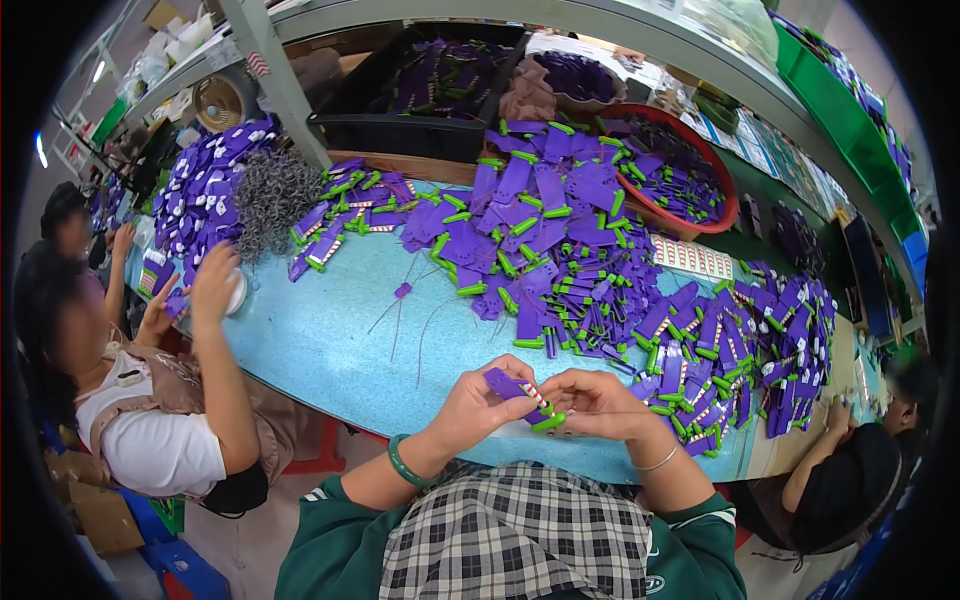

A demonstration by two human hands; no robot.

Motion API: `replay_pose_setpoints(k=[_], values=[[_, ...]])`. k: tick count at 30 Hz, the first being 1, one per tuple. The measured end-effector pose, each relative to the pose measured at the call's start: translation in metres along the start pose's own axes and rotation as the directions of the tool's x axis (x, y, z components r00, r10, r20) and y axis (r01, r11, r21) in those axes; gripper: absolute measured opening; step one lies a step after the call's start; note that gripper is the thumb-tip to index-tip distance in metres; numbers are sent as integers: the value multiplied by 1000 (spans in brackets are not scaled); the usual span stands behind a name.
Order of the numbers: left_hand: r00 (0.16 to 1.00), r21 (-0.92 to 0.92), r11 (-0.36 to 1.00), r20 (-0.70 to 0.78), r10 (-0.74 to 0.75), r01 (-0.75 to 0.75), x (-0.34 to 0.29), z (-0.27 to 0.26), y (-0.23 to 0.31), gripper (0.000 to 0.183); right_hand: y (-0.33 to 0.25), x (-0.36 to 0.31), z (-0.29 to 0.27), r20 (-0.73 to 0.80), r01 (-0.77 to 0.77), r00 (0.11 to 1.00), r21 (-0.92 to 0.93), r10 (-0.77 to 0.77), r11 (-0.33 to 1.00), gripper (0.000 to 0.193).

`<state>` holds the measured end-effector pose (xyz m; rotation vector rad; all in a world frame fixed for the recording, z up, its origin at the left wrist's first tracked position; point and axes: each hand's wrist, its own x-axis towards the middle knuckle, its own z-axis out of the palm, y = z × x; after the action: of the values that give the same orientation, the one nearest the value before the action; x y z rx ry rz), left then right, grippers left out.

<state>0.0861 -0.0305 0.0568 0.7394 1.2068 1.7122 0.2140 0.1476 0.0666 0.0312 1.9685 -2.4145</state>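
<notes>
Just above the near table edge, my left hand [474, 408] is closed on a purple-and-green plastic piece [505, 384] with a red-and-white striped sticker along it. My right hand [597, 404] pinches at the bright green end of the same piece, its fingertips partly hidden. Beyond my hands lies a big heap of purple plastic parts with green ends [545, 225]. To the right of my hands spreads a pile of similar pieces with striped stickers [715, 350]. A small purple part with thin wires [403, 290] rests on the blue table [330, 320].
A sheet of striped stickers [692, 258] lies by the heap. Behind stand a red basin [728, 190] and a black crate [400, 135] of parts. Grey springy metal bits [270, 205] sit at left. One person [150, 420] works at left, another [850, 470] at right. A shelf post [275, 80] rises at the back.
</notes>
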Motion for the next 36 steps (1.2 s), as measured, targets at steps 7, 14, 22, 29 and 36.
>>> replay_pose_setpoints(k=[7,14,22,29,36], values=[[973,452,865,33,227,-217,-12,-20,25,13,-42,65,19,340,304,937,-686,-79,661,14],[994,33,997,-85,-62,65,-48,-50,56,4,-41,157,8,330,335,940,-940,-81,60,9],[606,-66,702,-566,559,-709,-64,-74,54,17,35,248,60,314,350,873,-936,-374,32,12],[367,154,691,-755,544,-706,-61,-85,37,15,36,231,67,494,403,802,-863,-337,-305,8],[449,73,717,-734,510,-694,-33,-82,32,15,-2,148,84,435,627,744,-716,-507,307,18]])
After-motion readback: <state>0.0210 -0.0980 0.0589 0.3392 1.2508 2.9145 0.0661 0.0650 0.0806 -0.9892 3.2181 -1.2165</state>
